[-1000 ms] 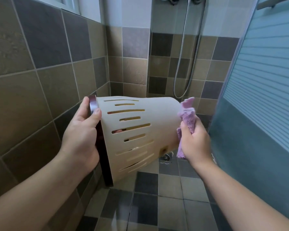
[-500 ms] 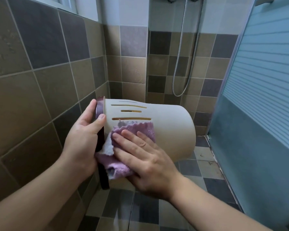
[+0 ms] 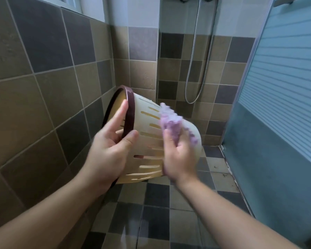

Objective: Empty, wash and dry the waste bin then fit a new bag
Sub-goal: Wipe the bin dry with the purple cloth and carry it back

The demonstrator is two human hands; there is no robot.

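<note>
**Hands busy drying bin**

Left hand grips bin at dark rim, thumb outside, fingers hooked over rim and into the mouth. Right hand curled round purple cloth, pressing it on the bin's side near the bottom end. Blurry there, so fingers hard to see well.

Bin up in the air, tipped on its side, mouth to the left wall, bottom to the right. Cream sides with long slots. No bag inside.

Looks like the drying step. To do it well: hold rim tight so bin does not slip. Rub cloth along every slot, since drops can hide there. Turn bin round bit by bit to reach all sides. Wipe bottom and inside too. Fit new bag only when all dry.

Behind bin: brown and grey wall tiles. Shower hose hanging on far wall. Glass door on the right. Checked floor below.
</note>
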